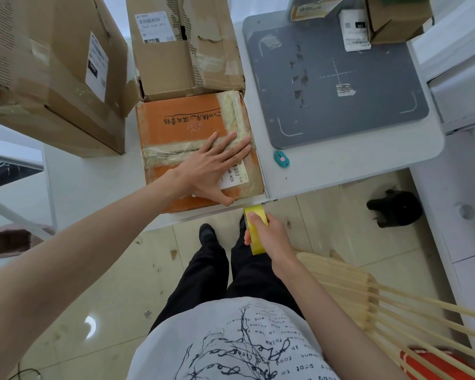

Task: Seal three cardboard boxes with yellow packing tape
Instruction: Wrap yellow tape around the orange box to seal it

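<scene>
1. White and cluttered, the surface (pixel 340 171) carried an orange box (pixel 181 127) at its near edge, a taller brown box (pixel 176 64) just behind it, and a large brown box (pixel 52 72) toward the far left corner.
2. On the orange box, the left hand (pixel 211 165) lay flat, fingers straight and spread, pressing the lid over old pale tape near the right side.
3. Below the near edge, over the floor, the right hand (pixel 269 237) gripped the yellow tape roll (pixel 255 231), fingers curled round it; whether a free end had been started could not be told.
4. The step in hand seemed to be starting a strip on the orange box. Done well, the flat hand would keep the flaps level and closed while the tape end was anchored on the near side wall, then drawn straight across the seam.
5. Rubbing it down firmly seemed wise, since new tape would likely stick poorly to the wrinkled old tape.
6. A teal cutter (pixel 281 159) lay near the box's right side, handy for severing the strip.
</scene>
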